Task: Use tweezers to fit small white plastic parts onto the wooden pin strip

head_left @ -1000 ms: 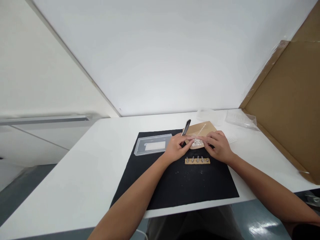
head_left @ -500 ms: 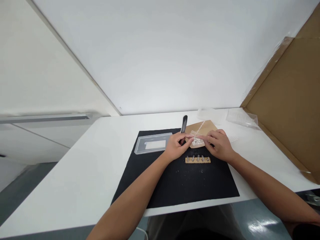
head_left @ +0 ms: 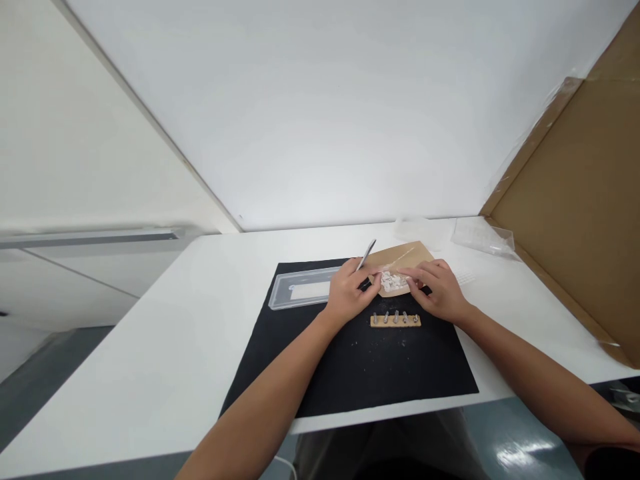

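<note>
My left hand (head_left: 347, 287) is closed around a slim tool (head_left: 367, 253) whose thin pale end points up past the fingers; the rest of it is hidden in the grip. Close by on the right, my right hand (head_left: 437, 288) has its thumb and index finger bent in a pinch. A thin clear plastic strip (head_left: 404, 255) slants up and right from between the fingertips, and its lower end is hard to make out. Small white pieces (head_left: 393, 281) lie in a heap on brown paper (head_left: 420, 251) beneath both hands.
A small wooden bar (head_left: 395, 321) with several upright metal screws lies on the black mat (head_left: 380, 373), among white crumbs. A clear plastic lid or tray (head_left: 280, 301) sits left of my left hand. Clear packaging (head_left: 483, 237) and a cardboard panel (head_left: 575, 220) stand right.
The tool in my left hand has turned: its black end stood up before, now a pale thin end does. The strip leans lower to the right, and my fingertips have parted slightly.
</note>
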A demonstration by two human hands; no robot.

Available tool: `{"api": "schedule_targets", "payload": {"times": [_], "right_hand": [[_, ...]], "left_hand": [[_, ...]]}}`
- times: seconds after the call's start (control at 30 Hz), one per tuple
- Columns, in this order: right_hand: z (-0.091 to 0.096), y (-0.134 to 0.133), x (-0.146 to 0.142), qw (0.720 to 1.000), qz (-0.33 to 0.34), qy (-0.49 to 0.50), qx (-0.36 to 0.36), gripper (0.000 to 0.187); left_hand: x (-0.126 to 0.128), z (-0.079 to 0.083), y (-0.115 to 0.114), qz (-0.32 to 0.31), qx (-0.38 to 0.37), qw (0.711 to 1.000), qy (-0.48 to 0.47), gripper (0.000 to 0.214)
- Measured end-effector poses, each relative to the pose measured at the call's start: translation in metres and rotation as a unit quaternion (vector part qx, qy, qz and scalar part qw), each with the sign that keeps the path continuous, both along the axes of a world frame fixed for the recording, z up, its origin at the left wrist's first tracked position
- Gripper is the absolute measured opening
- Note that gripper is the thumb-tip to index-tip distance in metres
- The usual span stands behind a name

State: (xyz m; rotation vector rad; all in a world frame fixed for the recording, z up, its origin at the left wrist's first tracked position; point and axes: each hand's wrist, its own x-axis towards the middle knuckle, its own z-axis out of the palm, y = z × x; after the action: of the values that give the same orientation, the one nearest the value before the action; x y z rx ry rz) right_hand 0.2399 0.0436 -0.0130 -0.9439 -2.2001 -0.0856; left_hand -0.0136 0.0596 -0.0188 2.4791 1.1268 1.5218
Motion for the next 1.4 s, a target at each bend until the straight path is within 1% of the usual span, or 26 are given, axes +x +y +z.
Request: {"api": "schedule_targets", "payload": {"times": [0.1,0.17,0.23,0.33,0.43,0.63,0.7,0.77,0.83,0.9,0.97,1.03,1.1,1.17,1.23,1.3,1.4], "right_hand": [[0.000,-0.001,-0.002,0.999,0.010,0.030,-0.002,0.044],[-0.001,-0.002,-0.003,0.999,0.016,0.042,-0.005,0.044],[-0.001,-0.002,-0.004,0.999,0.021,0.040,-0.004,0.041],[-0.002,-0.001,-0.004,1.000,0.022,0.017,-0.002,0.030],[-0.002,-0.001,-0.004,1.000,0.020,0.008,-0.005,0.024],[0.000,-0.002,-0.005,1.000,0.021,0.009,-0.017,0.030],[-0.002,-0.001,-0.005,1.000,0.028,0.003,-0.013,0.024],[-0.005,0.000,-0.005,0.999,0.036,-0.005,-0.001,0.012],[-0.007,0.001,-0.005,0.999,0.041,-0.011,0.009,0.008],[-0.007,0.001,-0.004,0.999,0.042,-0.012,0.009,0.015],[-0.005,0.000,-0.004,0.999,0.041,-0.011,-0.005,0.030],[-0.002,-0.001,-0.003,0.999,0.036,-0.007,-0.024,0.042],[0.000,-0.002,-0.003,0.999,0.026,-0.004,-0.034,0.050],[-0.001,-0.001,-0.003,0.999,0.019,-0.004,-0.043,0.056],[-0.003,0.000,-0.002,0.998,0.022,-0.011,-0.056,0.059],[-0.006,0.001,-0.001,0.997,0.027,-0.023,-0.062,0.061],[-0.008,0.001,-0.001,0.998,0.028,-0.040,-0.049,0.060]], "left_hand": [[-0.004,0.000,0.000,0.050,0.064,0.994,0.077,0.016],[-0.007,0.002,-0.001,0.069,0.108,0.984,0.124,0.011],[-0.009,0.004,-0.003,0.070,0.142,0.976,0.152,0.008],[-0.009,0.006,-0.005,0.052,0.169,0.969,0.171,0.016],[-0.009,0.006,-0.006,0.044,0.170,0.970,0.169,0.016],[-0.009,0.005,-0.006,0.034,0.148,0.973,0.175,0.011],[-0.009,0.004,-0.007,0.028,0.144,0.974,0.170,0.009],[-0.009,0.003,-0.007,0.015,0.135,0.977,0.163,0.009],[-0.010,0.001,-0.006,0.002,0.122,0.979,0.163,0.008],[-0.010,0.001,-0.006,-0.007,0.113,0.979,0.171,0.009],[-0.010,0.002,-0.006,-0.009,0.112,0.978,0.176,0.009],[-0.010,0.004,-0.007,-0.008,0.118,0.977,0.178,0.010],[-0.010,0.007,-0.008,-0.007,0.129,0.974,0.184,0.012],[-0.009,0.009,-0.010,-0.013,0.128,0.974,0.188,0.014],[-0.008,0.011,-0.012,-0.025,0.110,0.976,0.185,0.017],[-0.007,0.013,-0.014,-0.033,0.089,0.980,0.177,0.018],[-0.006,0.014,-0.014,-0.036,0.081,0.981,0.173,0.019]]}}
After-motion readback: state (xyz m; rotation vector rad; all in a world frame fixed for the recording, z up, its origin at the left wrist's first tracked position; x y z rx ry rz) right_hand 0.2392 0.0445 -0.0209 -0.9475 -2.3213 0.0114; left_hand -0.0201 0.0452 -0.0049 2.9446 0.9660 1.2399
